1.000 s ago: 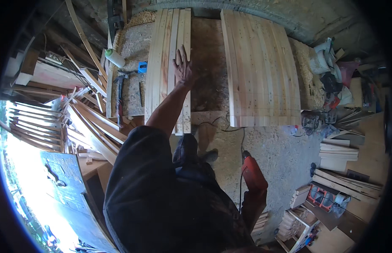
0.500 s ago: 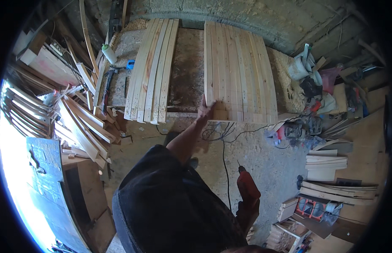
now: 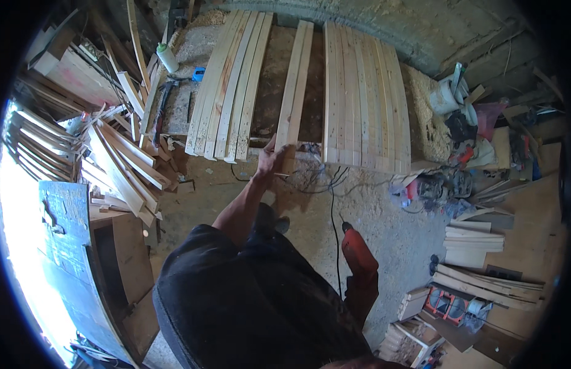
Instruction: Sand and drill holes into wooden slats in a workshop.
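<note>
My left hand [image 3: 271, 158] is closed around the near end of a pale wooden slat [image 3: 296, 80]. The slat points away from me, between two rows of similar slats on the workbench. To its left lies the narrower row [image 3: 230, 86]; the wider row [image 3: 366, 98] is at its right. Low on the right I hold a red drill [image 3: 358, 251], its bit pointing forward. My right hand [image 3: 362, 294] is in shadow at the drill's handle, so its fingers barely show.
A hammer [image 3: 159, 117], a blue tape measure [image 3: 199, 74] and a pale bottle [image 3: 167, 58] lie on the bench's left side. Scrap wood [image 3: 122, 172] is piled at left. A black cable [image 3: 336, 234] crosses the floor. A white bucket [image 3: 443, 97] stands at right.
My left hand has moved left from the wide row, bringing one slat into the gap between the rows. The drill stays low at right.
</note>
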Demonstrator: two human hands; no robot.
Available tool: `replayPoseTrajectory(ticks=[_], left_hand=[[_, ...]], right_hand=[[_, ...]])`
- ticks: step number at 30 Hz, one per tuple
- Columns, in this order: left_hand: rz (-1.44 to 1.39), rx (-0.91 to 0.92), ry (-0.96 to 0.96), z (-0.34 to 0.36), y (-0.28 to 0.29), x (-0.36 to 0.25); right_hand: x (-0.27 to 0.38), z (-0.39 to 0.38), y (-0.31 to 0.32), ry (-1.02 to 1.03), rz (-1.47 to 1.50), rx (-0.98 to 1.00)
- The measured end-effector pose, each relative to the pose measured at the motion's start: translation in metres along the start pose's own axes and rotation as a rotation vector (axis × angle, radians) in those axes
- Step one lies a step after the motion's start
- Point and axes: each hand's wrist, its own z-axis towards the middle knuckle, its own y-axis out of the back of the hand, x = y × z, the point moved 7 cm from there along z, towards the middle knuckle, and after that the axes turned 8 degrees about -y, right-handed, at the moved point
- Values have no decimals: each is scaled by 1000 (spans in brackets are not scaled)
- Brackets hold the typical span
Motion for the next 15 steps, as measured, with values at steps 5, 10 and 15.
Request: replayPoseTrajectory(ticks=[5,10,15], left_hand=[[120,-12,65,-33,23,11],[897,-74,67,-23,27,-25],[1002,-59,-381,97,-14,-110]], right_hand=[[36,0,-22,25,-29,75],[71,-5,-44,-11,-56,143],[124,-10,-71,34,-145,136]])
